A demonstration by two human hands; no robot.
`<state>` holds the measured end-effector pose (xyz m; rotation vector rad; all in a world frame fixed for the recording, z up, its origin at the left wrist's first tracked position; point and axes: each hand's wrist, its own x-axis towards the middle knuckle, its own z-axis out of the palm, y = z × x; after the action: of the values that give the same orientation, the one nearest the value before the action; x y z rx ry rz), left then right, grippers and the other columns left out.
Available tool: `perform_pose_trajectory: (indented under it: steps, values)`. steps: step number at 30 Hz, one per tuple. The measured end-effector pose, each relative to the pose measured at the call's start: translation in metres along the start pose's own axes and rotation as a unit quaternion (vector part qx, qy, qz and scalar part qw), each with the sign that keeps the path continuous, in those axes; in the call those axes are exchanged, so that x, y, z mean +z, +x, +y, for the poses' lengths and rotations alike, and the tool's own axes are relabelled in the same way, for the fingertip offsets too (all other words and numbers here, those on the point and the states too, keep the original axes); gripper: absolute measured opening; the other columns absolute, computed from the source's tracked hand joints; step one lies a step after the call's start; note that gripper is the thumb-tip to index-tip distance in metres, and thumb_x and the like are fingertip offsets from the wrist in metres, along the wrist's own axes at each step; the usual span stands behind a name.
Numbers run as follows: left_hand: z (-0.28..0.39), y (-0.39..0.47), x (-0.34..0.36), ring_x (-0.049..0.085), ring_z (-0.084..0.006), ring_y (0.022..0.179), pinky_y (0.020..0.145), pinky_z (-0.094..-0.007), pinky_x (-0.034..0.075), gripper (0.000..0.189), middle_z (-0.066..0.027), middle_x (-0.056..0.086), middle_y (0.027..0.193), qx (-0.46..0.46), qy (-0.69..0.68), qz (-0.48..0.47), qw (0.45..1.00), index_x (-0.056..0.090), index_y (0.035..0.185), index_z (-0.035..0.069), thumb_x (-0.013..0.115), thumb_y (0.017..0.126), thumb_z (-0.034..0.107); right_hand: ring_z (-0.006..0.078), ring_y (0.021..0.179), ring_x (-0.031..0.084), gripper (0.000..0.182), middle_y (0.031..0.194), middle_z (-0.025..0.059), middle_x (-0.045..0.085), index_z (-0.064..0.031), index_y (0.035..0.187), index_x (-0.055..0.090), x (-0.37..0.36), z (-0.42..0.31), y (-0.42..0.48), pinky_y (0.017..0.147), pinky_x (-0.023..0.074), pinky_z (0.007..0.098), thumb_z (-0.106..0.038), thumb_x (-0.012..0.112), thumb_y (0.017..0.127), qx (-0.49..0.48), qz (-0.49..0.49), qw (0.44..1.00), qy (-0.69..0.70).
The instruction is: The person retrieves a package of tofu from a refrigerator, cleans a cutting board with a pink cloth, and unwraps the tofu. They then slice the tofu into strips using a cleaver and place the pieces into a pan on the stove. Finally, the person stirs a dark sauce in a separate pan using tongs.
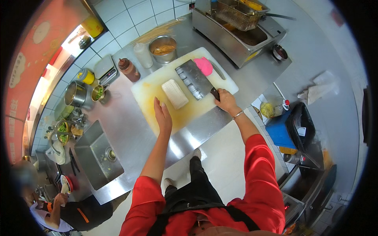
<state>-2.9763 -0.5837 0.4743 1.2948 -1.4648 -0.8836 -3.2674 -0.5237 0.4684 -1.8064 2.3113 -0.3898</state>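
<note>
My right hand (226, 101) grips the dark handle of a broad cleaver (197, 77), whose blade lies over the right part of a white plastic cutting board (147, 115). Left of the blade sits a pale rectangular block of food (174, 93) with a scored-looking top; its kind I cannot tell. Raised beside the block's lower left side, my left hand (163, 116) holds nothing, its thumb apart from the fingers. A bright pink cloth or pad (203, 66) touches the blade's upper edge. Yellow stains mark the board.
Behind the board stand a steel pot of orange-brown food (163, 49), a clear squeeze bottle (143, 55) and a sauce bottle (129, 70). A deep fryer (230, 35) is at the upper right, a sink (99, 156) at the left. Another person (56, 206) stands lower left, holding a utensil.
</note>
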Motion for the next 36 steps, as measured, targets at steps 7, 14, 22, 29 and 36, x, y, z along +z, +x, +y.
perform_pose_trajectory:
  steps: [7,14,22,29,36]
  values:
    - [-0.031,0.045,0.065,0.032,-0.0367,0.134,0.109,-0.0383,0.026,0.06,-0.0279,0.031,0.143,0.017,0.04,0.04,0.998,0.022,0.141,-0.008,0.036,0.099,0.033,0.045,0.078,0.061,0.039,0.089,0.0281,0.061,0.0021,0.106,0.038,-0.01,0.002,-0.006,0.068,0.05,0.0491,-0.009,0.061,0.076,-0.011,-0.049,0.985,0.166]
    - [-0.033,0.051,0.077,0.031,-0.0382,0.134,0.11,-0.0379,0.024,0.063,-0.0283,0.029,0.145,0.049,0.073,0.03,0.996,0.019,0.142,-0.008,0.033,0.099,0.036,0.045,0.076,0.059,0.041,0.086,0.0286,0.058,0.0037,0.104,0.039,0.001,-0.027,-0.024,0.066,0.0498,0.0495,-0.006,0.064,0.074,-0.033,-0.052,0.978,0.197]
    - [-0.046,0.056,0.069,0.026,-0.0326,0.137,0.112,-0.0358,0.019,0.066,-0.0229,0.027,0.148,-0.086,-0.09,0.041,0.991,0.019,0.144,-0.005,0.024,0.1,0.043,0.0456,0.078,0.057,0.046,0.081,0.028,0.057,0.0033,0.112,0.037,0.04,-0.063,-0.044,0.067,0.0452,0.0519,-0.005,0.062,0.074,-0.06,-0.035,0.956,0.284]
    - [-0.005,0.039,0.058,0.021,-0.0246,0.14,0.113,-0.032,0.016,0.063,-0.0139,0.023,0.152,-0.064,-0.114,0.024,0.991,0.02,0.145,-0.002,0.023,0.1,0.042,0.033,0.068,0.06,0.045,0.075,0.0196,0.057,0.0,0.114,0.04,0.037,-0.08,-0.086,0.061,0.0466,0.0403,-0.008,0.063,0.076,0.006,-0.019,0.914,0.406]
    - [0.111,-0.079,0.066,0.017,-0.0305,0.141,0.114,-0.037,0.012,0.06,-0.0214,0.018,0.152,0.117,-0.073,-0.145,0.98,0.015,0.145,-0.005,0.027,0.1,0.032,0.0118,0.055,0.055,0.041,0.071,0.004,0.054,-0.0032,0.118,0.041,-0.012,-0.075,-0.249,0.052,0.0469,0.0272,-0.007,0.061,0.082,0.13,0.067,0.848,0.51]
